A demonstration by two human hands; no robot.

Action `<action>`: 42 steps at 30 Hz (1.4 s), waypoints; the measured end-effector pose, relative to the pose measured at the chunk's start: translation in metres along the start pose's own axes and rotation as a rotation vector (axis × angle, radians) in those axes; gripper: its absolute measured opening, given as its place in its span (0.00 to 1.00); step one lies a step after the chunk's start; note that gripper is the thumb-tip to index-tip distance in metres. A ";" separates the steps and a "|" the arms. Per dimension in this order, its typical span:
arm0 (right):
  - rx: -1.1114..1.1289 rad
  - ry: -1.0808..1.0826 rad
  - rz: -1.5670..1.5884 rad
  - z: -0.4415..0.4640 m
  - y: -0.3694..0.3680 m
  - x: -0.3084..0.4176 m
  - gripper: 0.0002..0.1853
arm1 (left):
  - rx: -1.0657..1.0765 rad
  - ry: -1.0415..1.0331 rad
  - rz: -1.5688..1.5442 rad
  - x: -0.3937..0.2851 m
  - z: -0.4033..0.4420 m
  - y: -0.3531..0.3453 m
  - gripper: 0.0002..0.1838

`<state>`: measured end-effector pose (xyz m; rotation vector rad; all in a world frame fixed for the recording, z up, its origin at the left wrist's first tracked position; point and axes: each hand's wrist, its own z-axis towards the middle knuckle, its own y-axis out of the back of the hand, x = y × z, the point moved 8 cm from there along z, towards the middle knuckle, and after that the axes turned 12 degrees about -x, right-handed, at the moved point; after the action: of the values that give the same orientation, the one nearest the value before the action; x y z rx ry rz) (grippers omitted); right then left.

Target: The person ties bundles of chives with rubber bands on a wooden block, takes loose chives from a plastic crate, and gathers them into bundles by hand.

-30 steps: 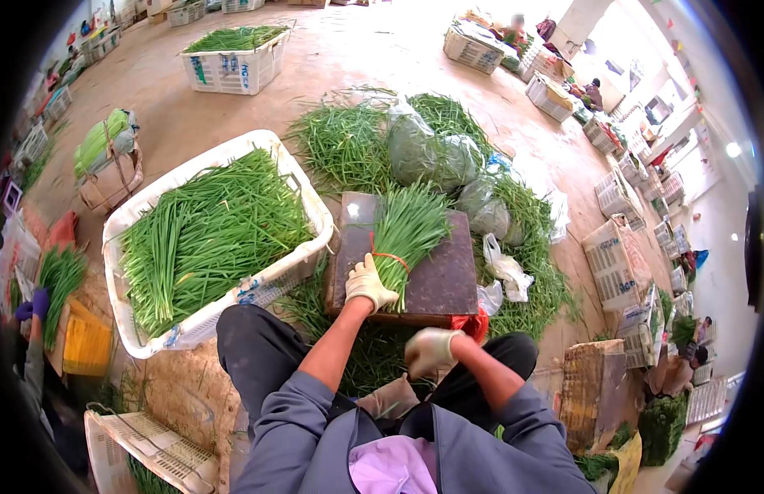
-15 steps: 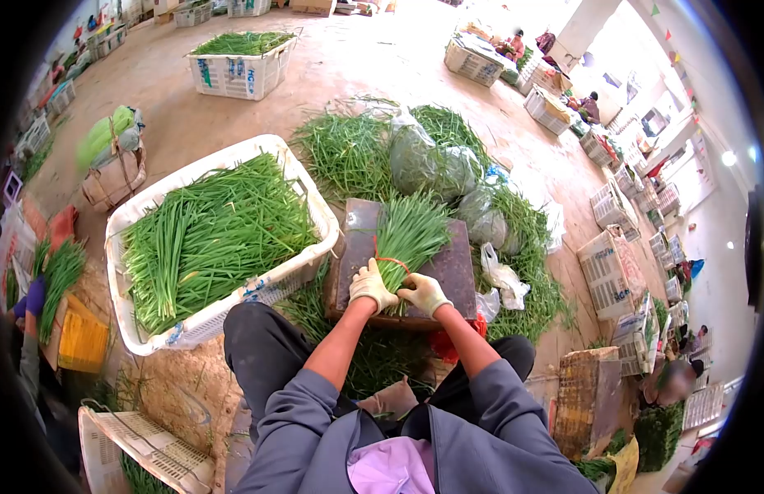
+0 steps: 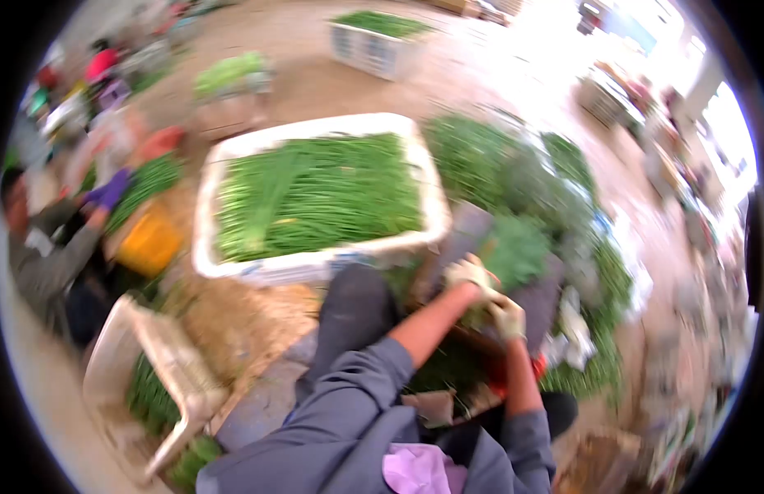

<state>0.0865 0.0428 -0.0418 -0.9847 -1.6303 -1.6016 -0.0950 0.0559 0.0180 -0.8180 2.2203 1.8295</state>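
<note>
Left hand [image 3: 470, 274], right hand [image 3: 508, 316] close together — both gloved, forearms [image 3: 435, 325] bare

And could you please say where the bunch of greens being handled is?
In the head view, the bunch of greens is right of centre on the dark block, at the left hand and right hand, with the white crate to its left.
</note>
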 end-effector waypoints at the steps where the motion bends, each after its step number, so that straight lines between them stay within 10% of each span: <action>1: -0.018 -0.047 -0.026 -0.004 0.005 -0.010 0.11 | 0.010 -0.002 -0.012 -0.005 0.003 -0.014 0.72; 11: -0.008 -0.293 0.445 -0.088 0.002 0.026 0.07 | 0.177 0.055 -0.019 -0.005 0.019 -0.047 0.76; 16: 0.788 0.115 -0.150 -0.157 -0.019 0.071 0.11 | 0.166 0.025 -0.009 -0.006 0.018 -0.047 0.75; 20: -0.106 0.165 -0.313 -0.070 0.025 0.038 0.15 | 0.137 0.019 -0.035 -0.006 0.017 -0.047 0.75; 29: -0.047 0.530 -0.408 -0.059 -0.009 0.063 0.09 | 0.143 0.030 -0.050 -0.003 0.015 -0.045 0.73; 34: 1.041 0.128 0.095 -0.180 -0.040 0.128 0.09 | 0.158 0.016 -0.055 -0.002 0.017 -0.044 0.74; 38: 1.243 -0.066 -0.009 -0.188 -0.035 0.109 0.12 | 0.149 0.002 -0.079 0.000 0.018 -0.046 0.75; 40: 1.103 -0.016 -0.328 -0.151 -0.029 0.061 0.18 | 0.145 -0.004 -0.108 0.003 0.018 -0.046 0.75; 42: 0.434 0.416 -0.518 -0.087 -0.016 0.034 0.16 | 0.135 -0.010 -0.144 0.002 0.022 -0.043 0.76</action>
<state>0.0504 -0.0410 -0.0164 0.0060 -1.8953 -1.5252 -0.0796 0.0714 -0.0255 -0.9147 2.1883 1.5967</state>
